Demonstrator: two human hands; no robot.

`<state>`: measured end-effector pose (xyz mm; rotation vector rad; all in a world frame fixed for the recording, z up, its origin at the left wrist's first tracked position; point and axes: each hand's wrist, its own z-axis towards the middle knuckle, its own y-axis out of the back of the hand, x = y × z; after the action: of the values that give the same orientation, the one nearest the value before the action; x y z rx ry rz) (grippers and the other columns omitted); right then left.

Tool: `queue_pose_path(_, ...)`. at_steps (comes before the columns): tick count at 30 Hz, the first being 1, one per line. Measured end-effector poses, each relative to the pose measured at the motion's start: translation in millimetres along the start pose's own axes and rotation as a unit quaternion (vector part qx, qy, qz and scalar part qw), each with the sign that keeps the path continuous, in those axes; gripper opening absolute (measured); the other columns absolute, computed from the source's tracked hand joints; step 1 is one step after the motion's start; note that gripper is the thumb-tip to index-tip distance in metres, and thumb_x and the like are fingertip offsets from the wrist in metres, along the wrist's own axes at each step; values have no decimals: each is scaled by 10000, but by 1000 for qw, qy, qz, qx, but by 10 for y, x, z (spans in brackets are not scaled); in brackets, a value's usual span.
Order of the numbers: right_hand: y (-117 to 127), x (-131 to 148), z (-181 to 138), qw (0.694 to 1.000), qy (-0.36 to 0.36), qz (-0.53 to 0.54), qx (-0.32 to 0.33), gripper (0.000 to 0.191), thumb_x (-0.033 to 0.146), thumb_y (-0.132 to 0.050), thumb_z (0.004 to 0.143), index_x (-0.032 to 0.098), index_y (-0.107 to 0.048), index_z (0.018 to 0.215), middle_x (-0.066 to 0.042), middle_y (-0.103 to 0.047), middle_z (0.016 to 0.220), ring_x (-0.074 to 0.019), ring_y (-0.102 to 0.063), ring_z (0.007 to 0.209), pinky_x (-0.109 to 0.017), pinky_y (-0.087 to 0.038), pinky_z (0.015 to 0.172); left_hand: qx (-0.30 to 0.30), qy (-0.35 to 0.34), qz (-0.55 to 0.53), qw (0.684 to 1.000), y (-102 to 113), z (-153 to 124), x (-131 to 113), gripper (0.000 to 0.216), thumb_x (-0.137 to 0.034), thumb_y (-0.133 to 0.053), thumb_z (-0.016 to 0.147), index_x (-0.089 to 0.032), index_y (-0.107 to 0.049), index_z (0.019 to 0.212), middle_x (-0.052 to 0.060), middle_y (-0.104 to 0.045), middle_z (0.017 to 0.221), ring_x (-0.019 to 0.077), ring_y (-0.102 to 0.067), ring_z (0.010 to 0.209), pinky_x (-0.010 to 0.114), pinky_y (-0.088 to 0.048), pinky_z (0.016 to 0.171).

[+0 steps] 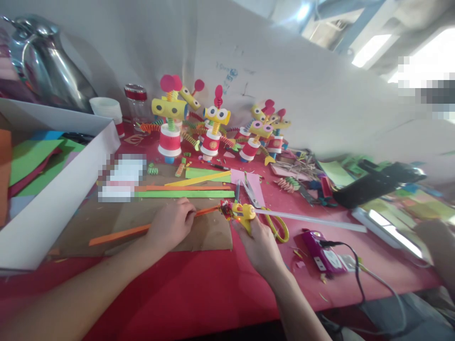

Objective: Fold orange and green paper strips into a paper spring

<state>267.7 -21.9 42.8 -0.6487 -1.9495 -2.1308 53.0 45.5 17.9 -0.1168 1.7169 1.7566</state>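
Observation:
An orange paper strip [121, 234] runs over the brown cardboard [209, 237], pinched near its right end by my left hand [173, 221]. My right hand [261, 244] is wrapped around the handle of a yellow hot glue gun [243, 211]. The gun's nozzle, crusted with reddish bits, points left at the strip's end; I cannot tell whether they touch. Out of its back sticks a long whitish glue stick [313, 219]. Scissors with yellow handles [283, 228] lie just behind my right hand. A green strip [185, 194] and a yellow strip [199, 178] lie beyond my left hand.
Several paper-cup figures [169, 138] stand along the wall. At left are a white box [71, 189] of coloured paper and a steel jug [53, 66]. A purple power strip [323, 253] with cables sits at right, near another person's arm [437, 246].

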Motion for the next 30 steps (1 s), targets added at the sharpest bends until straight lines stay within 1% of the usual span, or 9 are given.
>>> queue_pose_path(3,3,10,-6,1000,-14,-24,-3,258,403,-457,907,184,-588,944,-108,-685,746,-275,-653,701,-291,-330,551,3,-3,-1,1000,5,1,-5,256,-224,-437,891,-199,-688,849,60,-672,926,193,-629,799,309,-454,699)
queue_pose_path(8,-13,69,-37,999,16,-13,32,298,401,-420,928,161,-571,1021,-128,-706,809,-287,-668,763,-290,-341,575,11,-1,-2,1000,13,8,-8,236,-188,-443,868,-197,-676,830,62,-665,929,202,-626,821,317,-452,711)
queue_pose_path(11,-13,100,-42,999,-2,-27,34,314,401,-421,928,151,-566,1049,-134,-711,805,-291,-673,750,-289,-342,575,14,-7,-8,1000,17,12,-6,221,-144,-449,841,-204,-661,838,59,-657,915,200,-623,844,309,-452,729)
queue_pose_path(13,-24,135,-54,999,-7,-23,32,313,406,-424,929,155,-567,1049,-134,-714,822,-287,-676,757,-287,-351,581,19,-10,-9,1000,12,12,1,244,-75,-446,792,-203,-643,856,59,-649,933,203,-616,873,311,-447,743)
queue_pose_path(15,-52,193,-82,999,10,-2,40,306,413,-426,931,166,-571,1037,-124,-714,830,-276,-676,766,-283,-362,591,28,-8,-4,1000,3,9,11,290,-13,-436,724,-198,-613,861,61,-635,950,211,-605,889,320,-436,742)
queue_pose_path(18,-104,293,-132,997,44,33,57,291,406,-438,929,173,-574,1039,-110,-715,831,-265,-673,773,-276,-367,601,32,-8,-5,999,-3,0,22,342,25,-421,643,-195,-549,872,60,-604,954,215,-587,876,326,-418,721)
queue_pose_path(20,-121,328,-146,995,53,48,68,279,395,-446,928,169,-577,1027,-110,-715,837,-264,-671,780,-274,-365,605,30,-6,-11,999,6,-6,18,368,34,-410,617,-196,-512,885,62,-589,961,213,-574,879,324,-407,718)
queue_pose_path(26,-72,291,-118,998,15,32,55,286,411,-448,922,172,-584,1000,-113,-707,831,-266,-659,764,-277,-351,595,45,18,8,999,37,6,-23,338,38,-384,642,-202,-474,862,63,-565,942,206,-545,819,325,-371,684)
queue_pose_path(30,-50,264,-106,996,31,51,67,286,398,-452,919,170,-579,1036,-107,-707,825,-260,-656,757,-281,-357,602,43,16,10,999,31,18,-18,311,32,-383,675,-205,-471,857,56,-560,925,202,-539,800,325,-363,672)
